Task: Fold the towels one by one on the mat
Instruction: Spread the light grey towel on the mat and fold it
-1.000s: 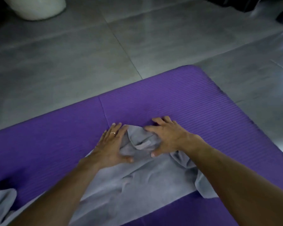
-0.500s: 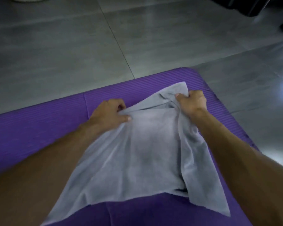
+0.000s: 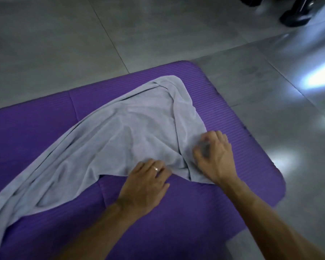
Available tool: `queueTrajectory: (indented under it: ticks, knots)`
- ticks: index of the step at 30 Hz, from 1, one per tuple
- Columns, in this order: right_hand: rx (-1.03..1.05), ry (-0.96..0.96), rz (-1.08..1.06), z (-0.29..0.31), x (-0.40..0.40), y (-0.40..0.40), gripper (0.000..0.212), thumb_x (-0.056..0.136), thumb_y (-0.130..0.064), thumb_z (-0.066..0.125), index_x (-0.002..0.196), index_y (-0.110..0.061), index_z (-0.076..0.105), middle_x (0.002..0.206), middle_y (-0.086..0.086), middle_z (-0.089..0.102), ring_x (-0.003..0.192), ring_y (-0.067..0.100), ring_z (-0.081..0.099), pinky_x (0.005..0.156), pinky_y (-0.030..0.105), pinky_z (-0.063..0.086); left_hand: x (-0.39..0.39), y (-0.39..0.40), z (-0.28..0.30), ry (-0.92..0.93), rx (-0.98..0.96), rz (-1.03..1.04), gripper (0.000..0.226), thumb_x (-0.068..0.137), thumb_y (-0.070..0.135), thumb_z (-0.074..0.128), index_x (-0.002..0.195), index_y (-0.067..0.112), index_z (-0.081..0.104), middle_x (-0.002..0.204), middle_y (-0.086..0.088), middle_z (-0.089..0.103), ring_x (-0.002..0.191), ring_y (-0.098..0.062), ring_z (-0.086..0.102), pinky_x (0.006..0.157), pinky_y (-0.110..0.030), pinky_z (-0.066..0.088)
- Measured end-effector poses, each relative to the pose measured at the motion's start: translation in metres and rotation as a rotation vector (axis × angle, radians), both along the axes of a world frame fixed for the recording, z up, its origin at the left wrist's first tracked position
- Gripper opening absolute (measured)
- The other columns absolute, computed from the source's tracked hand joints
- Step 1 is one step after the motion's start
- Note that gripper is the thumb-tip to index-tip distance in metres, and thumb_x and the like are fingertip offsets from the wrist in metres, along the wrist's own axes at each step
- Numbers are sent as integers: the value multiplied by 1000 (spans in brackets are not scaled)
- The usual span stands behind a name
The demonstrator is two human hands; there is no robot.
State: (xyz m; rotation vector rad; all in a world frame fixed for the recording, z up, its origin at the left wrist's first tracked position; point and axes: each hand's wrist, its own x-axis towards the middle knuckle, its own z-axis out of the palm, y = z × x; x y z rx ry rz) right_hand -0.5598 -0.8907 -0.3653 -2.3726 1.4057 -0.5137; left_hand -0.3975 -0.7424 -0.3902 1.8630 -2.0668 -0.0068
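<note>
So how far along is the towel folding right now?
Early. Done: the grey towel is laid out on the purple mat, though wrinkled. In hand: the left hand and right hand work its near edge. Left: every fold; none shows yet.

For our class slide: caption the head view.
Both hands, left and right, grip a grey towel on a purple mat.

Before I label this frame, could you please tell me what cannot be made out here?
- Head view: right hand fingertips are motion-blurred, so its grip on the towel is unclear.
- Left hand fingertips lie at the towel's edge; pinching or pressing is unclear.
- Towel's left end is cut off by the frame edge.
- Dark object at top is cropped, unidentifiable.
</note>
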Motion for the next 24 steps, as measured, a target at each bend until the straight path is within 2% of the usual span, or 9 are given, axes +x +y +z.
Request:
queueTrajectory:
  ticks: [3, 7, 10, 13, 15, 17, 19, 21, 24]
  knots:
    - [-81, 149, 207, -9, -28, 48, 35, 63, -35, 53, 92, -15, 54, 89, -2, 54, 84, 23, 51, 71, 35, 37, 0, 18, -13, -80, 5, 45, 39, 83, 40, 50, 112, 17, 62, 109, -1, 64, 103, -21, 51, 87, -38, 37]
    - [-96, 245, 261, -21, -42, 58, 38, 73, -28, 51, 108, -18, 60, 101, -1, 58, 94, 23, 56, 82, 38, 44, 10, 0, -8, -78, 107, 146, 62, 82, 50, 49, 131, 13, 55, 129, -2, 57, 122, -22, 46, 100, -41, 31]
    - [-115, 202, 186, -17, -38, 52, 26, 81, -16, 46, 101, -18, 61, 89, -2, 58, 82, 23, 57, 72, 37, 43, 7, -24, -4, -62, 105, 225, 55, 78, 50, 63, 121, 16, 58, 119, -3, 57, 112, -25, 52, 92, -43, 31]
    - [-117, 199, 150, -3, -42, 42, 29, 74, -6, 49, 99, -15, 60, 86, 0, 56, 77, 26, 55, 70, 38, 41, 8, -43, 1, -92, 89, 253, 22, 79, 32, 69, 97, 20, 66, 93, 0, 66, 87, -23, 59, 86, -40, 28]
    - [-150, 243, 142, 6, -54, 35, 37, 68, -2, 53, 102, -15, 60, 88, 2, 56, 80, 27, 54, 72, 39, 41, 4, -45, 6, -55, 39, 170, 9, 76, 14, 63, 85, 17, 66, 75, -1, 67, 73, -25, 61, 82, -39, 30]
    - [-162, 325, 123, 10, -74, 30, 43, 69, 0, 61, 108, -17, 62, 93, 3, 58, 85, 27, 55, 78, 41, 41, -10, -30, 13, 15, 25, -3, 14, 69, 13, 62, 81, 17, 66, 68, -1, 66, 67, -24, 62, 77, -36, 32]
    - [-95, 475, 130, 8, -89, 33, 42, 75, -4, 64, 114, -19, 64, 99, 3, 60, 94, 28, 58, 86, 46, 41, -26, -1, 14, 12, 61, -109, 25, 64, 15, 66, 89, 19, 68, 78, 2, 66, 75, -20, 63, 80, -33, 32]
    - [-4, 557, 129, 6, -86, 46, 42, 78, -10, 61, 119, -18, 61, 110, 4, 59, 106, 29, 56, 96, 49, 39, -29, 32, 7, -14, 95, -48, 37, 65, 20, 75, 102, 19, 67, 99, 1, 65, 96, -19, 59, 90, -34, 32]
    - [-34, 435, 187, 8, -50, 79, 42, 68, -16, 62, 110, -14, 61, 109, 5, 58, 103, 29, 55, 90, 46, 43, -9, 78, -1, -19, 93, 174, 51, 65, 26, 81, 112, 15, 64, 116, -6, 59, 115, -23, 49, 97, -40, 31]
